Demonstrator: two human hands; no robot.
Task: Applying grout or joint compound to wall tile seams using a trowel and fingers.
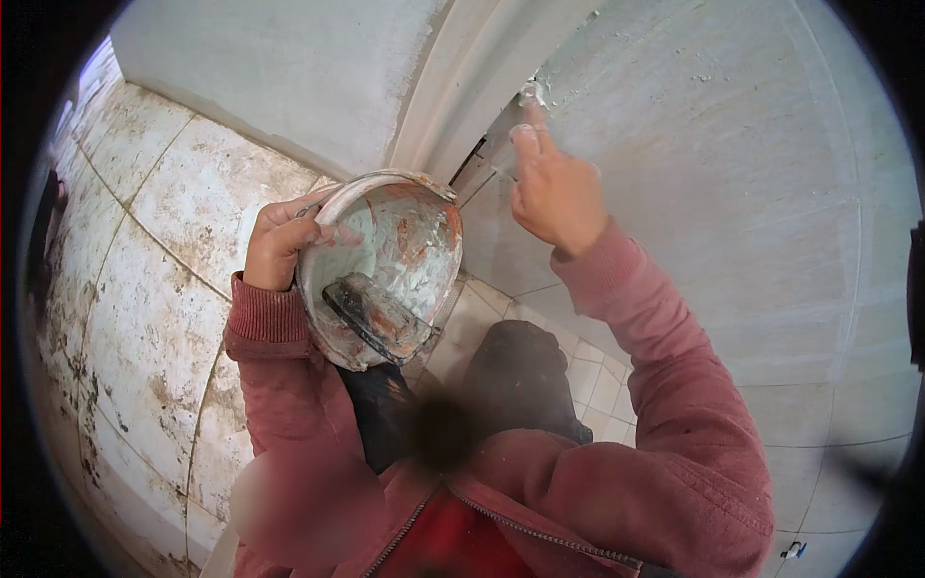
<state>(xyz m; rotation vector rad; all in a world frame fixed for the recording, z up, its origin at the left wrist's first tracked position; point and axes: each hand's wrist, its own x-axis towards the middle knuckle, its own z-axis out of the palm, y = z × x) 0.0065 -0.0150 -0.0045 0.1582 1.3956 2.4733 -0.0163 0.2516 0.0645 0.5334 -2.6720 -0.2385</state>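
Observation:
My left hand (279,236) is closed around the rim of a paste-smeared bucket (424,226), tilted so that its inside faces me. White paste (349,252) coats the inner wall, with reddish-brown patches. Inside lies a grimy object with a curved black edge (381,313); I cannot make out its kind. My right hand (559,193) reaches to the joint between the pale frame (482,72) and the grey wall tile (713,183). Its index finger is stretched out, with white paste (532,93) at the tip touching the joint. The other fingers are partly curled, holding no tool.
A dark gap (469,160) runs along the frame's lower edge. To the left is a stained tiled floor (217,197), below a pale wall panel (279,72). My dark-trousered knee (515,376) is bent beneath the bucket, close to the tiled wall.

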